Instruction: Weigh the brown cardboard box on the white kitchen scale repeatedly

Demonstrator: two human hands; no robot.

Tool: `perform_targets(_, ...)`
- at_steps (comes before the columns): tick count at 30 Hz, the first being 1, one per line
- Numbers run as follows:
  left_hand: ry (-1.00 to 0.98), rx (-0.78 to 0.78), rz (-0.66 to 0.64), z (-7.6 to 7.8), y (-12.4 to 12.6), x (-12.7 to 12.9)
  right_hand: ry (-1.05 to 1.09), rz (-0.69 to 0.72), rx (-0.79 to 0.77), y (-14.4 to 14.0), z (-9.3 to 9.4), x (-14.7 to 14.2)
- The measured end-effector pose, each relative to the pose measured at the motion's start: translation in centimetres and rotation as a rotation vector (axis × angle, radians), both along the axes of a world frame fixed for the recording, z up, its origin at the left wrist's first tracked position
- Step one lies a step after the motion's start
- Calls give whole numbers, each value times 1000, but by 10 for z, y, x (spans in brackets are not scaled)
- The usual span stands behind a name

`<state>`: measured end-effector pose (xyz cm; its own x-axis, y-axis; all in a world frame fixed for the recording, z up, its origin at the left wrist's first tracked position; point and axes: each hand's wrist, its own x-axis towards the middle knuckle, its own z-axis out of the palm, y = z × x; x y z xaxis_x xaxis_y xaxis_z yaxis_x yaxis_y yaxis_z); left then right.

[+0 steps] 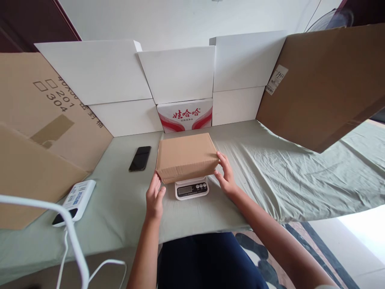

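A closed brown cardboard box (186, 156) rests on a small white digital scale (191, 188) at the middle of the table. My left hand (154, 196) is at the box's near left corner, fingers extended and touching it. My right hand (225, 173) is against the box's right side, fingers spread along the edge. Neither hand grips around the box. The scale's display and buttons show below the box's front edge.
A black phone (140, 158) lies left of the box. A white power bank (75, 201) with a cable sits at the near left. White cartons (180, 74) and a red-printed carton (184, 114) stand behind. Large brown cardboard sheets (325, 84) flank both sides. Green cloth (285, 176) covers the table.
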<state>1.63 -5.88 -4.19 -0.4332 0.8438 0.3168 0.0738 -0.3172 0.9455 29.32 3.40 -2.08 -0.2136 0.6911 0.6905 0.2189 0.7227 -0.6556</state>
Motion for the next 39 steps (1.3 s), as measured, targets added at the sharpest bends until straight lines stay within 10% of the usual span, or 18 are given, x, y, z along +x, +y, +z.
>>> perform_targets(11, 14, 185, -9, 5, -5, -1, 80, -29, -35, 3, 2, 2)
perform_targets(31, -14, 9, -25, 6, -3, -3, 114, 71, -97, -1, 6, -3)
perform_targets(39, -64, 224, -114, 48, 84, -19, 249, 138, -96, 63, 37, -34)
